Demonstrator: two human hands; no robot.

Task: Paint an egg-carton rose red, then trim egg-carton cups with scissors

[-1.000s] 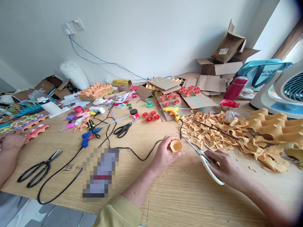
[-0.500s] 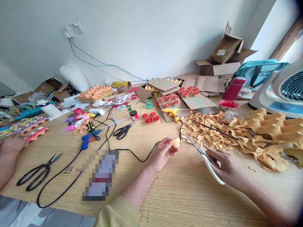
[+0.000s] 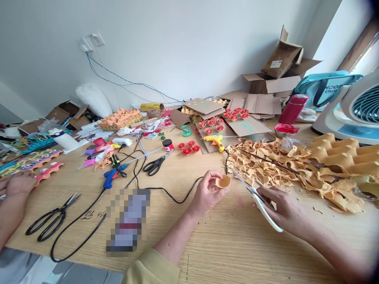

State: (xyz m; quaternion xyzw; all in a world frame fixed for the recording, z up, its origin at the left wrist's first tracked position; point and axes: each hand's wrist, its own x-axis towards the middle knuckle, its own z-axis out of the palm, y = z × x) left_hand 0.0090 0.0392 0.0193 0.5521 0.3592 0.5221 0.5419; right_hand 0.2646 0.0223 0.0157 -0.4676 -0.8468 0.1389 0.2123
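Note:
My left hand [image 3: 209, 193] pinches a small tan egg-carton cup [image 3: 224, 182], its hollow side turned toward me. To the right, my right hand [image 3: 276, 205] is closed around the white handles of a pair of scissors [image 3: 260, 213], whose blades point up and left toward the cup without touching it. Beyond my right hand lies a heap of torn tan carton scraps [image 3: 263, 163]. A yellow glue gun [image 3: 215, 141] rests on cardboard behind the cup, near several red carton roses [image 3: 188, 147].
At the left edge is another person's hand [image 3: 20, 185]. Black-handled scissors [image 3: 53, 217], a blue glue gun [image 3: 109, 178] with its black cable, and a pixelated object [image 3: 128, 221] lie on the left. An egg tray [image 3: 343, 154] and a fan [image 3: 352, 114] stand right.
The cup in my left hand has turned, so its hollow inside now faces me instead of its outer side. My right hand keeps the scissors in nearly the same place.

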